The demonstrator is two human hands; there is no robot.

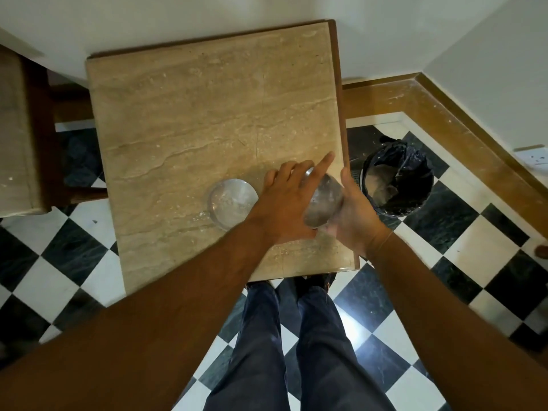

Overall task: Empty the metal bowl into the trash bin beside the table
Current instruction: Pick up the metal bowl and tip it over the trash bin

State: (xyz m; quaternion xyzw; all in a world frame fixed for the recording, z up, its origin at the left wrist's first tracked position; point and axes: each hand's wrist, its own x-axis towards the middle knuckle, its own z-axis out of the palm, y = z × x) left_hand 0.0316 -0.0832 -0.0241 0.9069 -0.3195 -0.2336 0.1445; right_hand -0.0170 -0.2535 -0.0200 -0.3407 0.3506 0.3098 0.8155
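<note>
A metal bowl (324,203) is held between both hands above the table's near right corner, tilted so that its rounded outside faces me. My left hand (289,203) covers its left side with the index finger stretched out. My right hand (354,215) grips it from the right and below. The trash bin (397,180), lined with a black bag and holding some pale waste, stands on the floor just right of the table. A second shallow metal dish (232,203) rests on the marble table (207,114) to the left of my hands.
The table stands against a white wall. A wooden chair or second table (20,129) is at the left. The floor is black-and-white checkered tile with a brown skirting (444,114) along the wall. My legs are at the table's near edge.
</note>
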